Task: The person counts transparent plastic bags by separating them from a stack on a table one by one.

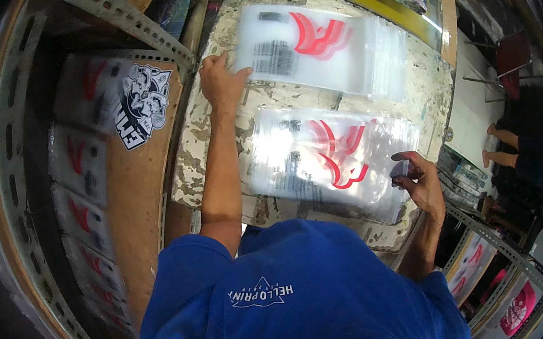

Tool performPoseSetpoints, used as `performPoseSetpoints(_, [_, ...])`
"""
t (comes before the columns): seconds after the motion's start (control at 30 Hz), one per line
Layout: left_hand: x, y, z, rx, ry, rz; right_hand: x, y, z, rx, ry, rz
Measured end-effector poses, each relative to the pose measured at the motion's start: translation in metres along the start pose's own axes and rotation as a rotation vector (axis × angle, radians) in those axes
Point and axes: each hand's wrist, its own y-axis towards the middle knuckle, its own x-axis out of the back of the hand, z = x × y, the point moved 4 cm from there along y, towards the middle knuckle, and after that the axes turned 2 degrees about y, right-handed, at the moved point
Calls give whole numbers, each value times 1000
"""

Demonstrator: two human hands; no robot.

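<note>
A worn table (215,156) with flaking paint is filling the centre of the frame, bearing two glossy stacks of clear bags. The left hand (222,80) is pressing spread fingers on the upper stack (324,46). The right hand (420,181) is seemingly pinching the lower stack's (325,159) blurred edge.

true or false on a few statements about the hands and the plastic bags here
1. The left hand rests on the corner of the far stack of clear bags. True.
2. The right hand lies flat in the middle of the near stack of clear bags. False: it pinches that stack's right edge.
3. Both stacks carry red prints. True.
4. The worktable is smooth and freshly painted. False: its paint is peeling.
</note>
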Motion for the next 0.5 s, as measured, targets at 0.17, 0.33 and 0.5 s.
performPoseSetpoints(0.17, [-5, 0, 19, -66, -126, 70, 5, -6, 10, 6, -60, 13])
performPoseSetpoints(0.33, [-5, 1, 29, -109, -219, 153, 6, -6, 52, 145, -248, 99])
performPoseSetpoints(0.5, [3, -9, 33, -160, -200, 183, 7, -6, 72, 291, -316, 103])
